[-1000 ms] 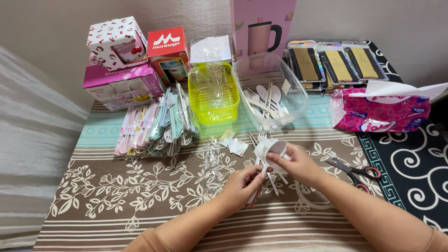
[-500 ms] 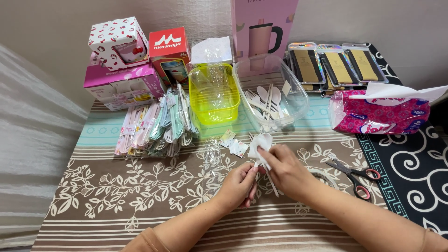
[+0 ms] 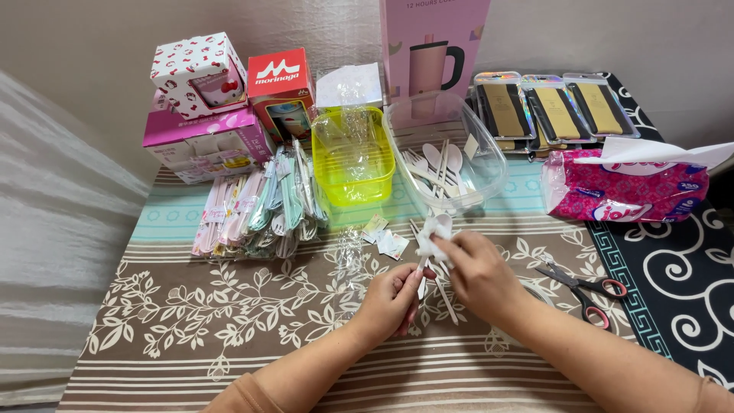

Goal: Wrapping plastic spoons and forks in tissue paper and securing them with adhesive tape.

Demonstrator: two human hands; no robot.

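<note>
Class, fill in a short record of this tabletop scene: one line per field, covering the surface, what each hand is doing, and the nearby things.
Surface: floral brown tablecloth
Left hand: grips the lower end of a white spoon
Right hand: wipes the spoon's bowl with a white tissue
Clear tub: holds more white spoons
Yellow tub: holds clear wrappers
Scissors: lie right of the hands
Packed cutlery sets: piled at left

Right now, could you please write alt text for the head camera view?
Left hand and right hand hold a white spoon wrapped in tissue over a patterned tablecloth. Behind: a clear tub of spoons, a yellow container; scissors at right.
</note>
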